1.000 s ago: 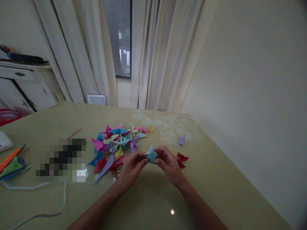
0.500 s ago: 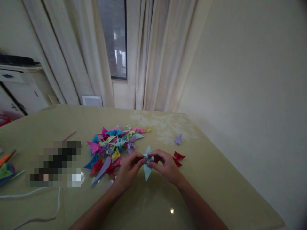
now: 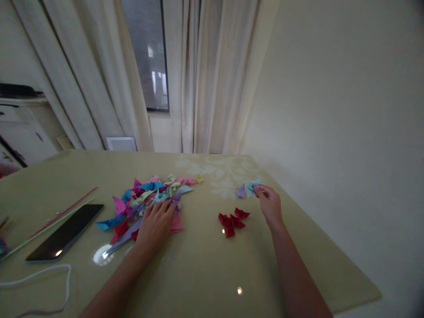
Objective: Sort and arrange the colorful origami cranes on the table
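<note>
My right hand (image 3: 270,202) pinches a light blue origami crane (image 3: 251,186) at the right side of the table, just beside a small purple origami piece (image 3: 240,191). My left hand (image 3: 155,227) lies with its fingers outstretched over the near right side of a heap of colourful origami cranes (image 3: 150,187). Some pieces of the heap are hidden under that hand. Between my two hands several dark red folded pieces (image 3: 233,221) sit together on the table.
A black phone or tablet (image 3: 66,232) lies at the left, with thin pink and green sticks (image 3: 66,211) beyond it. A white cable (image 3: 68,282) curls near the front left. Curtains (image 3: 225,79) and a wall (image 3: 347,132) bound the table (image 3: 205,274).
The light blue crane, held by both hands before, has moved right and away in my right hand alone. My left hand has let go of it and moved left onto the heap.
</note>
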A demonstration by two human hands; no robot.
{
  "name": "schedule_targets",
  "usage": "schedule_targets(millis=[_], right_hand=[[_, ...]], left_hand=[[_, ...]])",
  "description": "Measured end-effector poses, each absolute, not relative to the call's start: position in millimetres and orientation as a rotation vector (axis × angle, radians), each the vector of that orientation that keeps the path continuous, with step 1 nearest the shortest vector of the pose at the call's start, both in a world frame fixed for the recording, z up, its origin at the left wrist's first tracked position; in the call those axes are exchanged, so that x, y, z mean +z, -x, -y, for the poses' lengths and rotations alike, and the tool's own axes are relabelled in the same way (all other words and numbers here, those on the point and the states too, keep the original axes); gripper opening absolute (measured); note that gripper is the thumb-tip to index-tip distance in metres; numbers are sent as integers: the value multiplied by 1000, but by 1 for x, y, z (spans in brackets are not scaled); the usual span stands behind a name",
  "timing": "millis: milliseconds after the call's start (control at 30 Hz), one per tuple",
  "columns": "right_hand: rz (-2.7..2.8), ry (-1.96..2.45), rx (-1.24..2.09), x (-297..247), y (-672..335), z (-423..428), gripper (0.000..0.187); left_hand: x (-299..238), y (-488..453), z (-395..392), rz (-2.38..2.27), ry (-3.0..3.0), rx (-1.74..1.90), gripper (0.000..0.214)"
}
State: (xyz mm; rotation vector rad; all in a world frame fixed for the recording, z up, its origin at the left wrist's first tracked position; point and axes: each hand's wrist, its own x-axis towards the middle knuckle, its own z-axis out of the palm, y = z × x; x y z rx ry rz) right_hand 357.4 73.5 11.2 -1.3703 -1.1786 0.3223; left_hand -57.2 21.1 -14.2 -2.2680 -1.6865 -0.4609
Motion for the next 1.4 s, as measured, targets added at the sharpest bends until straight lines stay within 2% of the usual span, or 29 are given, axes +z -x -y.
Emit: schedule_targets(millis=[200,400,567,700,900,1033,1133,1267,1400], right_hand=[[1164,1490,246,-10,-375,-81,49],[1204,1549,220,-20,-372,-85,36],[1251,1518,227,-18,-365,-82,38],[1315,1440,263,-11,-352,-78,42],[1466,1357,392,-10,-319,-79,31],[1456,1337,363,5,-296,-66,36],[1542,1232,417,22,-265,-42,35],[1885,956,673,31,-217,-10,36],[1924,920,714,26,-197,0,26]], left_hand=[[-19,62,-28,1697,2336,-325,44],[-18,69,-29,1772,2369,-377,46],[-14,72,-25,1709,2290,-513,44],[-9,68,-21,1645,2183,-818,37],[1,46,-13,1611,2240,-1651,27],[0,37,-11,1747,2296,-2067,32],[-4,31,-7,1759,2338,-2161,33],[-8,17,3,1747,2429,-2150,28],[-11,7,10,1691,2555,-2093,22]])
